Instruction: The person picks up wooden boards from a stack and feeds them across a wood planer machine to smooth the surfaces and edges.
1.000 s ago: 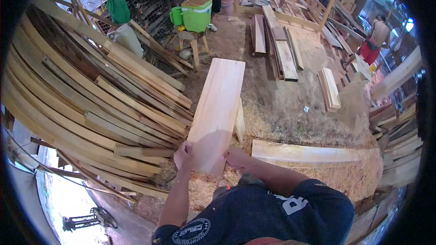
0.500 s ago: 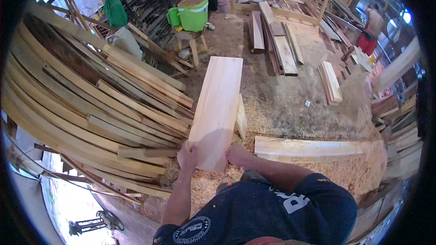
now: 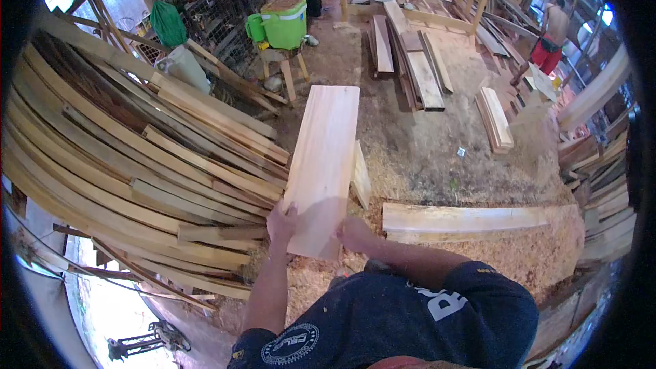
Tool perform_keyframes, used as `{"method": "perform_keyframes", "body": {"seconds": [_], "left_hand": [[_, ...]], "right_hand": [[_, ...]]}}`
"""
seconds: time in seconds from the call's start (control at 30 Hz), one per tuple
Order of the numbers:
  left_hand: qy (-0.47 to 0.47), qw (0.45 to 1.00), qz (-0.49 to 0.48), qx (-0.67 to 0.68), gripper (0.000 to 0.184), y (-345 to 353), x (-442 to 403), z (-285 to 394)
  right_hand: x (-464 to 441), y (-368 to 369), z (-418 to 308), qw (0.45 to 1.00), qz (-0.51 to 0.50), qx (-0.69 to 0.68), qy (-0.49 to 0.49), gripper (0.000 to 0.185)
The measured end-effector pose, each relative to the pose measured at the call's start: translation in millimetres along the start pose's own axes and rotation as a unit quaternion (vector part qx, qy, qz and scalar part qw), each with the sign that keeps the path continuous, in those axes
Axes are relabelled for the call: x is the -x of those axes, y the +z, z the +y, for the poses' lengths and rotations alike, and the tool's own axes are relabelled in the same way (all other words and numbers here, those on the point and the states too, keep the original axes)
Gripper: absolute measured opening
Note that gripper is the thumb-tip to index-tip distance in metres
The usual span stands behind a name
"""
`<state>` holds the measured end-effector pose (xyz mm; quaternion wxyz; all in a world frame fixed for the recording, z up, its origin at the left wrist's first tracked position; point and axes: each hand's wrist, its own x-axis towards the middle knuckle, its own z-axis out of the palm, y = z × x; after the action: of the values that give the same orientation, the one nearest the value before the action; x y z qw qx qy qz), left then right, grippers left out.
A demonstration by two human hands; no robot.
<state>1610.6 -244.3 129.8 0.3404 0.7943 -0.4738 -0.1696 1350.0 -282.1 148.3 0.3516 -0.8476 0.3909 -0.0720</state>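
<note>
Pale board point(image 3: 323, 164): Stretches away from the body at mid-floor, broad face up, near end between both hands; underside hidden, so impossible to tell whether propped or borne by grip alone.
Left hand point(image 3: 281, 224): Grips the left edge close to the near end, fingers clamped on the wood, thumb toward the upper face.
Right hand point(image 3: 354, 234): Grips the opposite edge at nearly the same level, fingers curled in and apparently clamped on the wood, tips out of sight.
Work so far: Appears only partway through the handling; already in a two-handed grip, by the look of it, and set straight ahead, with no cut or hole visible on the upper face.
Left undone: Not yet released by either hand, nor laid with any other lumber.
Slanted piece point(image 3: 361, 181): Leans just beside the right edge, contact unclear.
Floor plank point(image 3: 465, 217): Lies crosswise among wood shavings point(image 3: 506, 260) to the right, untouched by either hand.
Lumber pile point(image 3: 157, 178): Fills the left side in long rows.
Background: Includes a green cooler point(image 3: 283, 27) on a wooden stool point(image 3: 286, 72) and a co-worker in red shorts point(image 3: 547, 57), well apart.
</note>
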Motion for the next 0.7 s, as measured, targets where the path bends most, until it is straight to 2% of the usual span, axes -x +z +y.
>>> {"method": "perform_keyframes", "body": {"seconds": [0.1,0.2,0.3,0.33,0.5,0.6,0.63,0.7], "left_hand": [[-0.043,0.999,-0.011,-0.022,0.060,-0.2,2.5,1.9],[-0.039,0.998,0.017,-0.041,0.062,3.2,5.5,3.4],[-0.069,0.997,-0.016,-0.042,0.063,-5.1,7.9,13.1],[-0.079,0.992,0.000,-0.099,0.061,-6.9,9.2,20.4],[-0.075,0.996,-0.018,-0.038,0.058,-10.8,7.9,31.8],[-0.099,0.994,-0.032,-0.034,0.058,-6.7,-3.9,22.2],[-0.111,0.993,-0.032,-0.032,0.058,0.6,-10.3,10.8],[-0.055,0.996,-0.012,-0.075,0.057,20.4,-24.0,-13.4]], "right_hand": [[-15.2,10.1,11.7,0.992,-0.055,0.108,-0.032,0.032],[-11.8,4.4,11.6,0.998,-0.027,0.043,-0.033,0.033],[-6.4,-8.1,-9.1,0.993,-0.016,0.006,0.114,0.033],[-6.3,-15.5,-13.3,0.992,-0.030,-0.024,0.120,0.037],[-5.0,-25.3,-14.2,0.990,-0.038,-0.081,0.108,0.056],[-9.0,-45.1,-20.7,0.963,-0.036,-0.159,0.213,0.065],[-16.6,-39.7,-8.6,0.973,0.018,-0.152,0.170,0.066],[-43.0,-34.9,22.6,0.980,0.130,-0.133,0.073,0.067]]}}
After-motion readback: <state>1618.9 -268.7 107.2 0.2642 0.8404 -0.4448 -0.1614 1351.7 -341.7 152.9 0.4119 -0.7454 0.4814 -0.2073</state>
